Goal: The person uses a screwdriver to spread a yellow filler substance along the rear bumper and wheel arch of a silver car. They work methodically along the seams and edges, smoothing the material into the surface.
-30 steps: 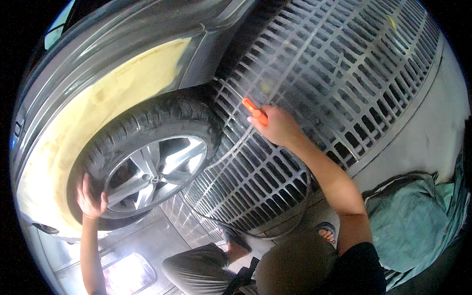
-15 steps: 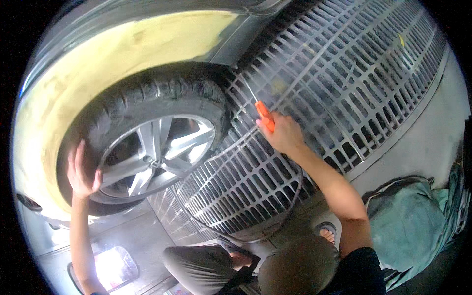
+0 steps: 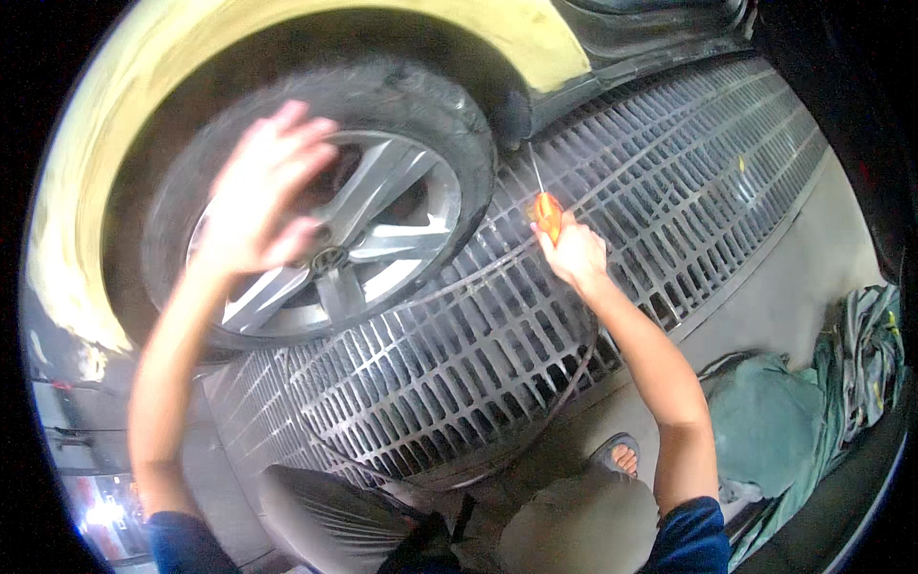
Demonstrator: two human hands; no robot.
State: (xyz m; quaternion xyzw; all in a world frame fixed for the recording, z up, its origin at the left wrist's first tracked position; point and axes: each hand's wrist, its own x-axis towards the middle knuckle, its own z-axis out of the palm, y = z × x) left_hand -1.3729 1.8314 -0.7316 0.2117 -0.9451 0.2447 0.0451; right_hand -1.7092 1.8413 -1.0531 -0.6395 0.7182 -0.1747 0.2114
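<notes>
My right hand (image 3: 577, 251) is closed around the orange handle of an air blow gun (image 3: 548, 216). Its thin metal nozzle points up and away, toward the lower edge of the car body behind the tyre. A dark hose (image 3: 577, 371) loops over the floor grating and rises to my right wrist. My left hand (image 3: 268, 191), blurred by motion, is open with its fingers spread. It is in front of the wheel (image 3: 330, 258), covering part of the tyre (image 3: 421, 96) and the silver spokes; whether it touches them I cannot tell.
Yellowish filler covers the car's fender (image 3: 81, 220) around the wheel arch. Metal floor grating (image 3: 459, 364) runs beneath and beside the wheel. Green cloth (image 3: 765, 411) lies in a heap at the right. My sandalled foot (image 3: 620, 454) stands beside the grating.
My left hand has come off the tyre's left side and moved up and right, across the wheel. The right hand still grips the air blow gun. My view has shifted, so the wheel sits farther right.
</notes>
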